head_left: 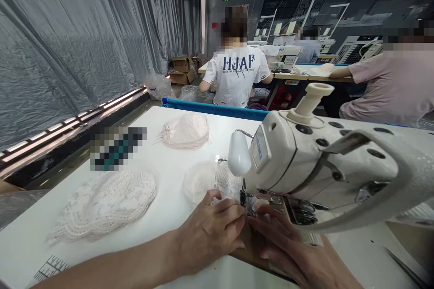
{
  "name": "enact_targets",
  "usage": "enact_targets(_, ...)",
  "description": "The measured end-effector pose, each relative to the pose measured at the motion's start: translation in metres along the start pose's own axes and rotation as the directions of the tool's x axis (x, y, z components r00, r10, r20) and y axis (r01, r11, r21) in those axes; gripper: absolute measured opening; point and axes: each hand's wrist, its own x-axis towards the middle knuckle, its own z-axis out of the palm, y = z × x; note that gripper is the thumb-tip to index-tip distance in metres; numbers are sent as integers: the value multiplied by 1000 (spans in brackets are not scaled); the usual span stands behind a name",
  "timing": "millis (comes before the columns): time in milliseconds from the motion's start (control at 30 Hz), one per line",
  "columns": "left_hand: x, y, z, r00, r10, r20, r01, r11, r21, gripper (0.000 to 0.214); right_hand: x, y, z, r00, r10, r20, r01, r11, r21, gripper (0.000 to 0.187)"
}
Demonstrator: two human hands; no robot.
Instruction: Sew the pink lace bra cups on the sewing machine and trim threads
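Observation:
A white sewing machine (pixel 281 153) stands on the right of the white table. Pale lace fabric (pixel 228 179) lies at its needle area, with a sheer round piece (pixel 196 183) spread to the left. My left hand (pixel 217 228) has its fingers curled and pressed together on the lace, just left of the presser foot. On the other side, my right hand (pixel 288 244) reaches under the machine head with fingers stretched flat by the fabric edge. The machine hides part of those fingers.
A pile of cream lace (pixel 111 203) lies at the left of the table (pixel 169 244). Farther back is a pinkish cup-shaped piece (pixel 186 131). Thin dark tweezers (pixel 405 264) lie at the right. Co-workers sit beyond the blue table edge (pixel 217 108).

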Motion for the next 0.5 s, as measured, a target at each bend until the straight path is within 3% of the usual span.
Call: enact_targets(500, 0, -1, -1, 1000, 1, -6, -1, 1000, 2, 21, -5, 2, 6, 999, -35, 0, 35, 998, -57, 42)
